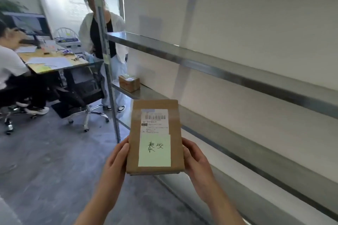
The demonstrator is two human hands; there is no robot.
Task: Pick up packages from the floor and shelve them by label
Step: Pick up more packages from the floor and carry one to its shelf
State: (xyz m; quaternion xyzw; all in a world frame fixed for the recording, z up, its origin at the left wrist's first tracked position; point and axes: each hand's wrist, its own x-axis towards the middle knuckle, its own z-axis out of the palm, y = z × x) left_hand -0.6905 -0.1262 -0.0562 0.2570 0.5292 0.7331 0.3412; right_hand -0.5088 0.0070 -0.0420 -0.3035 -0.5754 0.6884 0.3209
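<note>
Holding a flat cardboard package [155,137] in front of the chest, the person grips it by its two long sides. The left hand [117,159] has its fingers closed along the left edge, and the right hand [196,160] presses its fingers against the right edge, both near the lower half of the box. The package is in the air, tilted a little so that its top face looks at the camera.

On this face, between the two sets of fingers, there is a pale green sticky note [154,150] with handwritten characters. Just above it is a white shipping label [154,121] with a barcode. The note seems fixed only at its top, so a thumb sliding over it could peel it off.

The package looks thin, stiff and probably light, because the hands hold it by the edges without visible strain. The cardboard should not be slippery. A grip on the side edges, as now, keeps the labels readable.

To the right of the right-hand fingers, the metal shelving [237,71] offers long empty shelves with much open room. Beyond the fingertips, a small cardboard box [129,83] stands at the far end of one shelf. The shelf front edges [228,139] are thin metal, so the package should be lifted clear over them. The upright post [109,71] stands just past the left-hand fingers.
</note>
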